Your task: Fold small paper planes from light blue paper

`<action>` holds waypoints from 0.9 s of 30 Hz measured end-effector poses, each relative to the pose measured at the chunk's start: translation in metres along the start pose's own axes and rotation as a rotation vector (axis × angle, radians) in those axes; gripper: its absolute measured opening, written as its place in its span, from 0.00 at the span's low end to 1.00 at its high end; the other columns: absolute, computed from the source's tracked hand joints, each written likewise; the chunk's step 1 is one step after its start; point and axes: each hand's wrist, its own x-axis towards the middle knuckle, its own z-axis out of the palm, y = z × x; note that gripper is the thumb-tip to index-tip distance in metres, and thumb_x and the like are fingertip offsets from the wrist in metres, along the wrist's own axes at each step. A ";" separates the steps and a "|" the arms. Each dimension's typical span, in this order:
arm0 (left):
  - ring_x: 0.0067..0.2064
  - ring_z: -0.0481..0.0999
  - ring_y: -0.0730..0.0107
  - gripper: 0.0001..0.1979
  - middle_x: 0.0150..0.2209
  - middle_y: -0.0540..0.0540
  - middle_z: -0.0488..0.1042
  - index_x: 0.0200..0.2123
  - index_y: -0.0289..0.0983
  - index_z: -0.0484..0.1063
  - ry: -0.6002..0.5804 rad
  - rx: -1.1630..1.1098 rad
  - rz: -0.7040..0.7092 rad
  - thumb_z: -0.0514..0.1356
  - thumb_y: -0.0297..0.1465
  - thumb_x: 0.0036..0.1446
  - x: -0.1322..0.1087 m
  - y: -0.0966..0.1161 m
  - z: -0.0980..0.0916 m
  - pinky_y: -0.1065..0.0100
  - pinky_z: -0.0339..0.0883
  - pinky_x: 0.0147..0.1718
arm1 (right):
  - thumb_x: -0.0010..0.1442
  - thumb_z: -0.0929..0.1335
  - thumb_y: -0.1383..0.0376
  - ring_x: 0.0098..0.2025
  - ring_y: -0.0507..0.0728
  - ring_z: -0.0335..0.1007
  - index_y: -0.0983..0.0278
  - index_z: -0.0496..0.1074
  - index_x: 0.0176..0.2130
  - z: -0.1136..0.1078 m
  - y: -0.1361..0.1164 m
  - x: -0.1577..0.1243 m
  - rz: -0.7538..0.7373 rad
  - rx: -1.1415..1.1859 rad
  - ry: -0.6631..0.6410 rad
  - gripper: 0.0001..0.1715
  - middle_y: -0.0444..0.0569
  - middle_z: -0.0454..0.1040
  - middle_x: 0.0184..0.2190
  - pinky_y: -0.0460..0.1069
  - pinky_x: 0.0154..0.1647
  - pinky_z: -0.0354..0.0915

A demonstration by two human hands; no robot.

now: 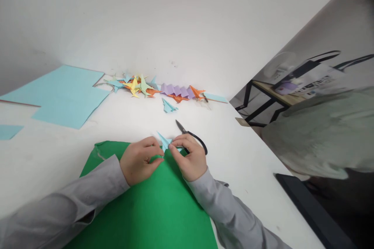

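Note:
My left hand (139, 160) and my right hand (188, 155) meet over the far edge of a green paper sheet (152, 210). Both pinch a small light-blue folded paper shape (164, 141) whose point sticks up and away from me. Fingers of both hands are curled and pressed on the folds. Black-handled scissors (189, 137) lie on the white table (242, 155) just behind my right hand, partly hidden by it.
A row of folded paper shapes (152, 87) in blue, yellow, orange and purple lies along the wall. One blue folded plane (168, 106) sits alone nearer me. Light-blue sheets (61, 95) lie at the left. A person in a pale green top (324, 132) is at the right.

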 end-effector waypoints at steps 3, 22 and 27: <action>0.20 0.60 0.82 0.04 0.30 0.49 0.69 0.28 0.36 0.70 -0.013 0.096 0.042 0.56 0.25 0.49 -0.001 0.001 -0.002 0.76 0.57 0.21 | 0.48 0.66 0.70 0.30 0.54 0.67 0.63 0.70 0.23 0.000 -0.002 0.000 0.005 -0.002 -0.002 0.05 0.47 0.69 0.25 0.50 0.33 0.64; 0.20 0.60 0.80 0.09 0.24 0.50 0.67 0.20 0.36 0.67 -0.204 0.112 0.230 0.52 0.23 0.50 -0.001 0.010 -0.007 0.74 0.54 0.21 | 0.50 0.66 0.70 0.30 0.54 0.66 0.62 0.69 0.23 -0.003 0.003 0.004 -0.005 -0.054 0.065 0.06 0.47 0.69 0.26 0.50 0.32 0.64; 0.22 0.62 0.77 0.08 0.23 0.50 0.66 0.20 0.37 0.66 -0.300 0.134 0.227 0.52 0.24 0.48 -0.003 0.004 -0.008 0.72 0.54 0.22 | 0.51 0.66 0.69 0.33 0.56 0.66 0.63 0.70 0.26 -0.006 0.008 0.006 -0.128 -0.163 0.120 0.04 0.49 0.69 0.27 0.52 0.34 0.64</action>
